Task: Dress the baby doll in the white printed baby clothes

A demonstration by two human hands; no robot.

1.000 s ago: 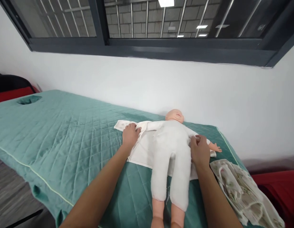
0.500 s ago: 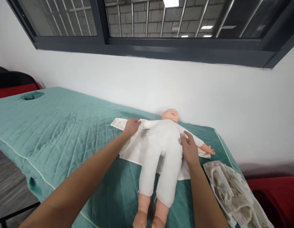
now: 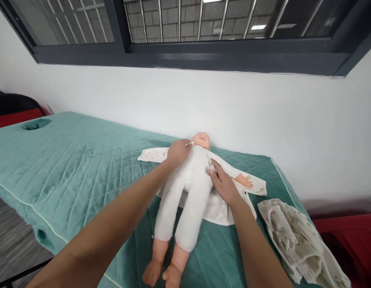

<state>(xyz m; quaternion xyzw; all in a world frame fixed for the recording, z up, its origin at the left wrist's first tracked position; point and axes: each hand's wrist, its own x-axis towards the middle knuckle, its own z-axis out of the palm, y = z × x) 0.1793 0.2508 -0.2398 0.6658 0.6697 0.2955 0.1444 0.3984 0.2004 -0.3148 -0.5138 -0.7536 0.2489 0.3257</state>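
1. The soft-bodied doll lay on a spread shirt atop the massage bed.
2. The left hand was curled at the doll's shoulder; its grip could not be determined.
3. The right hand was half-open, fingertips at the doll's side.
4. One doll hand overlay a sleeve.

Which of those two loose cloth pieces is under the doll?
The white garment, spread beneath the doll with its sleeves out to both sides. The other, a patterned cloth, lies rumpled by itself on the right.
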